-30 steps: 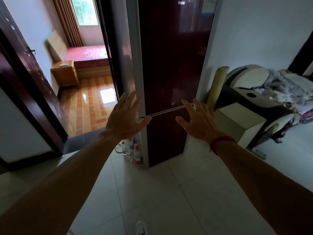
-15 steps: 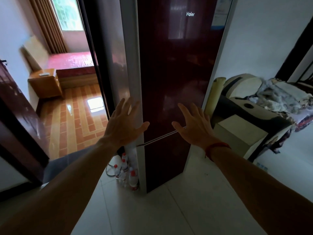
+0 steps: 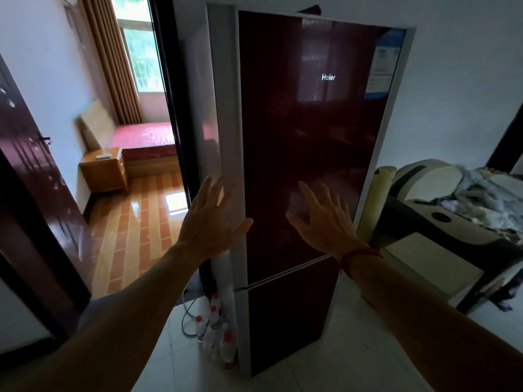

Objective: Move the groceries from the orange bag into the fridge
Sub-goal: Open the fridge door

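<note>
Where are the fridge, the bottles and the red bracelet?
fridge (image 3: 305, 131): head view, upper door's dark red front.
bottles (image 3: 227, 346): head view, nearest bottle's body.
red bracelet (image 3: 360, 253): head view, band across right wrist.

One wide-angle view is given, from a camera worn at head height and aimed forward and slightly down. A dark-red fridge is faced from close by, filling the centre. An open bedroom doorway is caught at the left, a white tiled floor below.

- Fridge: glossy dark red doors, silver-grey frame.
- Bedroom floor: orange and tan stripes.
- Bottles: clear, red caps.
- Wrist band: red.
</note>
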`<act>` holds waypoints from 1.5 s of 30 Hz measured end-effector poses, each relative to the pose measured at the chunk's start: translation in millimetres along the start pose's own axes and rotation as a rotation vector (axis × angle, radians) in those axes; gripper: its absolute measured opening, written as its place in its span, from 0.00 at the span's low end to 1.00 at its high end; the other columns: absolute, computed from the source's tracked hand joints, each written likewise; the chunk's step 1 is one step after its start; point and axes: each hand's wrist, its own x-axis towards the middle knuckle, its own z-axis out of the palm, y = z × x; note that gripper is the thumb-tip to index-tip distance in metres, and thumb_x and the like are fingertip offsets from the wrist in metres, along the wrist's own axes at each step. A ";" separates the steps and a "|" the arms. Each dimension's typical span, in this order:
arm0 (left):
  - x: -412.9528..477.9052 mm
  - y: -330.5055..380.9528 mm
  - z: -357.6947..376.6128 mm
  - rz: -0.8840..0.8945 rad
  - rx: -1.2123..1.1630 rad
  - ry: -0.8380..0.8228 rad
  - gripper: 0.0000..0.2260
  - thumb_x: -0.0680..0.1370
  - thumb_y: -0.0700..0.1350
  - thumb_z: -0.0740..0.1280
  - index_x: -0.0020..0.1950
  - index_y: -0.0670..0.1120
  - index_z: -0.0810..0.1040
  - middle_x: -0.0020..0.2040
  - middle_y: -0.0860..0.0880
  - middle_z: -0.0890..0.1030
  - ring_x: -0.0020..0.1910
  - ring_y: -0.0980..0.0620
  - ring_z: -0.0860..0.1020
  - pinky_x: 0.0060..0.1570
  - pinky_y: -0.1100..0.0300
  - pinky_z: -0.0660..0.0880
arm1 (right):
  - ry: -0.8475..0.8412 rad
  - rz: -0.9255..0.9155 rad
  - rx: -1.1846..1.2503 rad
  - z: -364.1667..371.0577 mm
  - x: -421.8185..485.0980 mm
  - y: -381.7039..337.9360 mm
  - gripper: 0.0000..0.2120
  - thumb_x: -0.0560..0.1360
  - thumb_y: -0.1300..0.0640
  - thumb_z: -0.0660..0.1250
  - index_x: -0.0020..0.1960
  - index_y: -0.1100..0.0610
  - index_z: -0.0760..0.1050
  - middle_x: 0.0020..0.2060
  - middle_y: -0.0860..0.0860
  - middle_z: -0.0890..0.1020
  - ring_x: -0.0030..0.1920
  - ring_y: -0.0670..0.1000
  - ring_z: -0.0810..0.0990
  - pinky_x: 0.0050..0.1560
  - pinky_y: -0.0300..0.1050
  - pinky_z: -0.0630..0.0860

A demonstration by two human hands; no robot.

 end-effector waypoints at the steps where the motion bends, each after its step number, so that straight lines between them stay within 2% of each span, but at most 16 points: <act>1: 3.8 -0.9 1.6 -0.009 -0.001 0.010 0.39 0.73 0.70 0.53 0.77 0.48 0.57 0.79 0.45 0.54 0.78 0.42 0.49 0.72 0.43 0.60 | 0.005 -0.005 0.004 0.6 5.2 -0.2 0.36 0.76 0.34 0.57 0.78 0.45 0.50 0.77 0.57 0.55 0.75 0.59 0.58 0.71 0.58 0.60; 11: 42.1 -18.1 7.5 -0.066 -0.074 0.066 0.44 0.71 0.73 0.51 0.78 0.46 0.54 0.79 0.45 0.53 0.78 0.42 0.49 0.72 0.41 0.59 | 0.050 -0.036 0.010 10.2 51.9 -12.4 0.36 0.75 0.34 0.57 0.78 0.45 0.50 0.77 0.56 0.54 0.75 0.58 0.57 0.71 0.58 0.61; 14: 57.6 -26.3 13.8 -0.110 -0.155 0.083 0.45 0.70 0.74 0.51 0.78 0.45 0.56 0.78 0.45 0.57 0.77 0.43 0.54 0.72 0.42 0.61 | 0.060 -0.050 0.016 14.1 65.6 -19.6 0.36 0.75 0.34 0.57 0.78 0.45 0.49 0.78 0.56 0.53 0.75 0.59 0.56 0.69 0.59 0.62; 17: 83.5 -34.7 21.1 -0.199 -0.423 0.153 0.39 0.70 0.74 0.55 0.73 0.51 0.61 0.71 0.49 0.67 0.70 0.45 0.67 0.63 0.42 0.72 | 0.070 -0.056 0.039 15.4 79.8 -30.5 0.37 0.75 0.34 0.58 0.78 0.44 0.48 0.78 0.56 0.51 0.76 0.59 0.54 0.69 0.60 0.62; 20: 111.5 -38.2 22.9 -0.303 -0.675 0.184 0.36 0.69 0.73 0.60 0.72 0.57 0.62 0.68 0.50 0.70 0.64 0.47 0.73 0.54 0.43 0.78 | 0.069 -0.061 0.065 19.7 92.1 -44.8 0.40 0.73 0.34 0.60 0.78 0.43 0.45 0.78 0.56 0.46 0.77 0.60 0.50 0.70 0.63 0.60; 22: 126.6 -35.6 18.3 -0.373 -0.792 0.198 0.32 0.71 0.71 0.61 0.70 0.58 0.65 0.65 0.50 0.73 0.59 0.49 0.77 0.50 0.46 0.80 | 0.054 -0.066 0.068 25.8 100.8 -54.1 0.44 0.72 0.32 0.62 0.78 0.42 0.41 0.78 0.56 0.41 0.78 0.61 0.45 0.72 0.65 0.55; 24: 137.0 -31.2 14.9 -0.445 -0.896 0.218 0.23 0.76 0.63 0.61 0.69 0.57 0.68 0.61 0.51 0.76 0.55 0.53 0.78 0.49 0.52 0.79 | 0.052 -0.071 0.073 32.2 110.9 -63.1 0.48 0.70 0.31 0.64 0.78 0.42 0.37 0.77 0.57 0.36 0.77 0.61 0.40 0.73 0.67 0.47; 26: 143.1 -28.4 13.4 -0.537 -0.994 0.233 0.17 0.80 0.57 0.59 0.68 0.55 0.72 0.58 0.54 0.78 0.53 0.56 0.77 0.46 0.59 0.76 | 0.060 -0.076 0.110 37.8 121.2 -72.1 0.52 0.68 0.31 0.67 0.77 0.42 0.34 0.76 0.57 0.33 0.77 0.62 0.36 0.72 0.68 0.44; 29: 143.5 -27.3 17.6 -0.548 -0.991 0.271 0.15 0.81 0.56 0.59 0.59 0.50 0.78 0.50 0.52 0.80 0.48 0.56 0.77 0.40 0.64 0.71 | 0.069 -0.064 0.175 47.1 132.7 -85.6 0.56 0.67 0.32 0.69 0.76 0.42 0.32 0.75 0.57 0.31 0.76 0.64 0.33 0.72 0.70 0.47; 32: 141.3 -27.6 18.8 -0.554 -0.940 0.338 0.13 0.80 0.54 0.62 0.58 0.50 0.79 0.51 0.55 0.81 0.48 0.61 0.77 0.42 0.68 0.71 | 0.099 -0.041 0.207 57.4 135.4 -97.1 0.56 0.67 0.31 0.69 0.77 0.45 0.32 0.75 0.60 0.30 0.75 0.66 0.32 0.71 0.70 0.51; 37: 140.4 -24.0 15.3 -0.578 -0.866 0.418 0.11 0.79 0.51 0.65 0.53 0.47 0.83 0.43 0.55 0.82 0.41 0.62 0.79 0.34 0.75 0.71 | 0.143 -0.011 0.202 64.4 135.3 -102.4 0.53 0.70 0.31 0.64 0.77 0.47 0.32 0.75 0.63 0.33 0.75 0.68 0.35 0.72 0.70 0.55; 39: 140.3 -24.4 13.6 -0.582 -0.888 0.404 0.11 0.79 0.51 0.65 0.53 0.47 0.83 0.43 0.55 0.83 0.42 0.61 0.80 0.37 0.73 0.73 | 0.156 -0.014 0.193 63.9 134.5 -101.8 0.51 0.72 0.31 0.63 0.77 0.47 0.32 0.76 0.64 0.35 0.76 0.68 0.37 0.72 0.70 0.55; 42: 139.1 -25.8 11.4 -0.591 -0.932 0.397 0.11 0.78 0.51 0.66 0.53 0.47 0.84 0.43 0.54 0.84 0.44 0.59 0.81 0.45 0.61 0.78 | 0.141 -0.015 0.197 62.2 132.9 -100.9 0.51 0.72 0.31 0.63 0.77 0.47 0.32 0.76 0.63 0.35 0.76 0.68 0.37 0.72 0.70 0.55; 45: 138.0 -25.7 9.7 -0.611 -0.972 0.399 0.11 0.78 0.51 0.68 0.53 0.48 0.84 0.42 0.57 0.83 0.46 0.58 0.81 0.48 0.58 0.79 | 0.115 -0.008 0.200 59.5 131.7 -100.1 0.54 0.69 0.30 0.65 0.77 0.46 0.32 0.76 0.63 0.35 0.76 0.67 0.36 0.72 0.70 0.52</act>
